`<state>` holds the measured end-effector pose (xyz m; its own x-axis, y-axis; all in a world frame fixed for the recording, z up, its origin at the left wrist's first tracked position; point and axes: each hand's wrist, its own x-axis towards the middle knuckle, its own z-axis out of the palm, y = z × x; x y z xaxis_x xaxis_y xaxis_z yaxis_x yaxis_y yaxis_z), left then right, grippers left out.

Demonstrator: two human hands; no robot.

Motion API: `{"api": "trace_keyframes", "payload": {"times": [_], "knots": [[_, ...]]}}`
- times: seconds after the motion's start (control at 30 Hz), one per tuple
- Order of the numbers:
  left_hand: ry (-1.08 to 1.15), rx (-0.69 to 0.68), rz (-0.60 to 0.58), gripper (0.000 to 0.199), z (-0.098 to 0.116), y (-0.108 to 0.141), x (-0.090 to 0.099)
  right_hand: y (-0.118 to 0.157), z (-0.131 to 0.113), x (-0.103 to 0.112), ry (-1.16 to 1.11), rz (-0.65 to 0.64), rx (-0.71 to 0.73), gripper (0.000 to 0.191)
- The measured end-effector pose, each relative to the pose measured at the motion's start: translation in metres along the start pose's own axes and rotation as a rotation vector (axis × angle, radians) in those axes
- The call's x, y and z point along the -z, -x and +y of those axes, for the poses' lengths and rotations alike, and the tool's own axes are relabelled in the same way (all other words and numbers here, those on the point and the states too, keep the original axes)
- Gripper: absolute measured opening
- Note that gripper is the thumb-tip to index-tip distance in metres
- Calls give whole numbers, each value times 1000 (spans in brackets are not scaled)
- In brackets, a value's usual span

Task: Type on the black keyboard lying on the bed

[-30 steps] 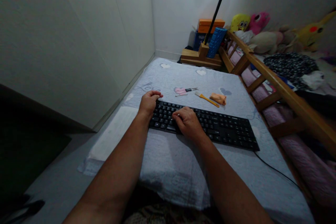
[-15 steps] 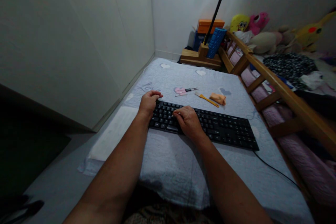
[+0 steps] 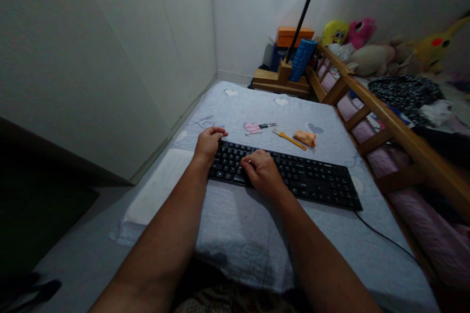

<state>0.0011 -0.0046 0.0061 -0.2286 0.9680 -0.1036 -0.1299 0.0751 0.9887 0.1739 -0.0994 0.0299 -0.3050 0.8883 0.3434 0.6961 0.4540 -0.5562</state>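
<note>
Keyboard [image 3: 316,178], probably light, stiff and best held by both ends, lay on the surface [image 3: 238,230] at the view's four o'clock, left hand [image 3: 209,146] curled at its ten o'clock corner, grip unclear, right hand [image 3: 265,171] pinching a pale thing [image 3: 249,161] over the keys [image 3: 228,159].

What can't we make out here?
Head view: small pale item, full shape; covered by right hand.
Head view: black plastic keyboard, keys beneath that hand; covered.
Head view: thin black cable, far end; lost in shadow.
Head view: left hand, fingertip contact; hidden by fingers.
</note>
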Motion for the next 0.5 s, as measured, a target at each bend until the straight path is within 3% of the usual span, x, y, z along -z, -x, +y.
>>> {"api": "trace_keyframes", "payload": {"times": [0.5], "knots": [[10,-3,-2,10,0,1,0,-1,4,-3,11,73,-42,15]]}}
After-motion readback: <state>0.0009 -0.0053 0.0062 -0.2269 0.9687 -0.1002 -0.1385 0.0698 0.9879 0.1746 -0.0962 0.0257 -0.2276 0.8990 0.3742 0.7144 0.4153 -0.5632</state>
